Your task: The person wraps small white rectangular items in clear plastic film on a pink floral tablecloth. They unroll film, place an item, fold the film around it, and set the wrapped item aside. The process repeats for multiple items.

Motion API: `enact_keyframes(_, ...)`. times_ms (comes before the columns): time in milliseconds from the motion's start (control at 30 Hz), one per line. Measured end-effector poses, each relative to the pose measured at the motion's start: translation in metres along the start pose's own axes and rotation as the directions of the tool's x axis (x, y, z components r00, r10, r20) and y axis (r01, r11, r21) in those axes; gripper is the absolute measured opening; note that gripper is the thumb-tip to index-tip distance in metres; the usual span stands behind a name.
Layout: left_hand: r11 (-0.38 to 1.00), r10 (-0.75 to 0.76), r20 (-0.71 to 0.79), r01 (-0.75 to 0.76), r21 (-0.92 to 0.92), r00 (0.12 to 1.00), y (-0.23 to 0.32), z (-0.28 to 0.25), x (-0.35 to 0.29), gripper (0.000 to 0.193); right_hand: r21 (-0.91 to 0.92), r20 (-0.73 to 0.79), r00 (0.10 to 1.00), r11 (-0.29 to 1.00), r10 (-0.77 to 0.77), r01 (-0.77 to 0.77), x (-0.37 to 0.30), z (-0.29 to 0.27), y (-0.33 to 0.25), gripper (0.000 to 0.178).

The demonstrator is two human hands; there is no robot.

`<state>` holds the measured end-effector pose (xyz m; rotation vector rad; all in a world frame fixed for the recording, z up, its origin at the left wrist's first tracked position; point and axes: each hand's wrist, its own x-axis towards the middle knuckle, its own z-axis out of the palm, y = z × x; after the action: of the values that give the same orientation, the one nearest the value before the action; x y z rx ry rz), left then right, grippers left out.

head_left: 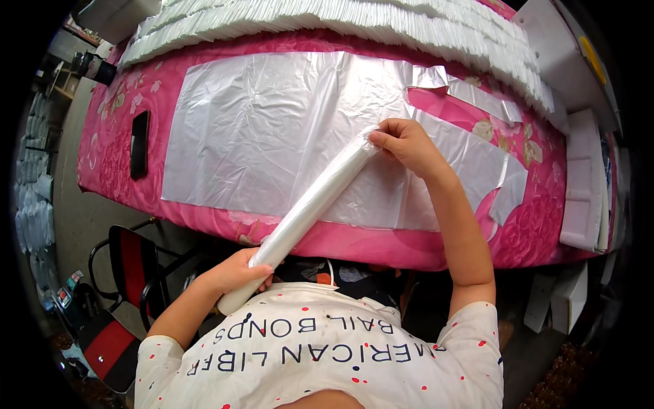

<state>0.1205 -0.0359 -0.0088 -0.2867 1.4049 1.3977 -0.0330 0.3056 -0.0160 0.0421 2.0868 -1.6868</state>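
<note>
A long, narrow roll of whitish translucent plastic film (310, 198) slants from near my body up over the table. My left hand (246, 274) is wrapped round its lower part, close to my shirt. At the upper end my right hand (407, 144) pinches the film between thumb and fingers. Under the roll, a large sheet of thin silvery-white plastic (238, 123) is spread flat and creased. Curved cut-outs at its right side leave strap-like strips, like a disposable apron.
A pink floral cloth (109, 160) covers the table. A black phone (139, 144) lies at its left. Long rows of stacked white folded pieces (327, 19) line the far edge. White boxes (584, 180) stand at the right. A red and black chair (136, 262) is at the lower left.
</note>
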Motion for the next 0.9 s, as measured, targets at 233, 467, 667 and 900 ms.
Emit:
enact_keyframes(233,0.988,-0.122,0.086,0.113,0.107,0.989,0.000,-0.016,-0.012,0.041,-0.218,-0.482,0.861,0.974,-0.160,0.059,-0.002,-0.100,0.028,0.018)
enact_keyframes(467,0.840,-0.184,0.274,0.006,0.543,0.944,0.020,-0.040,-0.026,0.048,-0.109,-0.675,0.737,0.992,-0.026,-0.065,-0.044,-0.220,0.064,0.018)
enact_keyframes(667,0.376,0.171,0.238,-0.287,0.881,0.956,0.115,0.004,0.020,0.047,-0.156,-0.500,0.846,0.980,-0.186,0.123,-0.011,-0.138,0.039,0.018)
enact_keyframes(900,-0.388,0.733,0.524,-0.365,0.846,0.434,0.140,0.038,0.094,0.052,-0.164,-0.274,0.939,0.972,-0.207,0.167,0.040,-0.089,0.018,0.018)
